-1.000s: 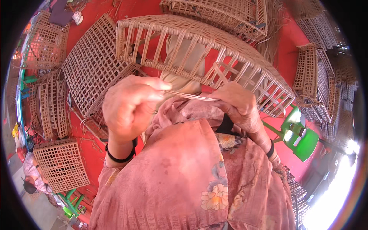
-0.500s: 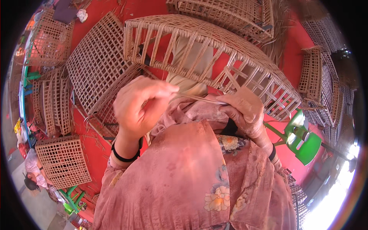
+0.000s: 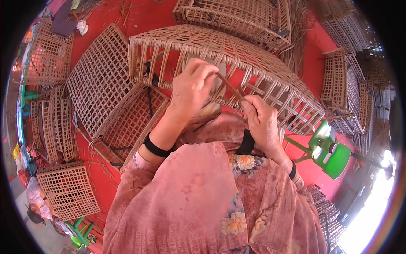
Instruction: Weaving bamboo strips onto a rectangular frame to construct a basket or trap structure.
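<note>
A thin brown weaving strip [image 3: 229,86] is stretched taut between my two hands, in front of a large woven basket-like frame [image 3: 237,50]. My left hand [image 3: 190,91] pinches the strip's upper left end between thumb and fingers. Lower down to the right, my right hand [image 3: 261,120] is closed on its other end, with a short piece curling up beside it. The frame's near side has open upright bars, with a wrapped edge and some crossed strips toward the right. Both hands are on my side of this frame.
More lattice-woven pieces stand at the left [image 3: 99,67] and at the top [image 3: 237,19]. A bundle of long loose strips [image 3: 298,31] lies at the upper right. A green stool [image 3: 336,158] holding a small jar is at my right. Another person [image 3: 36,197] sits at the far left.
My left hand has moved up and right, toward the frame. The right hand has shifted slightly down and left. The strip now runs diagonally between them, and my view has tilted a little.
</note>
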Demonstrator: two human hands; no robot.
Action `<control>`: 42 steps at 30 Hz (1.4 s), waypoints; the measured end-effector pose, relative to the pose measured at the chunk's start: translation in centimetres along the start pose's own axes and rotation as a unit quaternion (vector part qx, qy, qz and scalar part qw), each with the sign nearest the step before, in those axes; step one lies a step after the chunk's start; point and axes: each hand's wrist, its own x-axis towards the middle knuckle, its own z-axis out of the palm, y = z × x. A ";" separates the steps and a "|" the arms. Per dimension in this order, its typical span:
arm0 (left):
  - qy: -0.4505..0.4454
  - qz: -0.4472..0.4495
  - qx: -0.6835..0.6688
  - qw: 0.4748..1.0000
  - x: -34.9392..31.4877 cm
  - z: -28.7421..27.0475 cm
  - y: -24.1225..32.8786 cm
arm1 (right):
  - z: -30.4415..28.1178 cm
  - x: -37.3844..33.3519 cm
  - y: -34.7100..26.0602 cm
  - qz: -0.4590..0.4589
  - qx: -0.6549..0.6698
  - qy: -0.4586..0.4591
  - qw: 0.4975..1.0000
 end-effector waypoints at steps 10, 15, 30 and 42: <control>-0.054 -0.071 0.064 0.994 -0.4 0.0 0.5 | 0.2 0.8 -0.9 0.074 -0.030 0.008 0.997; -0.090 -0.082 0.032 0.992 0.4 -0.3 0.2 | 0.2 1.1 -1.3 0.023 -0.103 0.011 0.994; -0.034 -0.163 -0.113 0.980 0.8 -0.9 -0.6 | 1.7 2.8 -0.8 -0.039 -0.097 0.008 0.995; 0.085 -0.091 0.011 0.992 -0.1 -1.9 -2.8 | 4.1 5.8 -1.0 -0.120 -0.195 0.008 0.973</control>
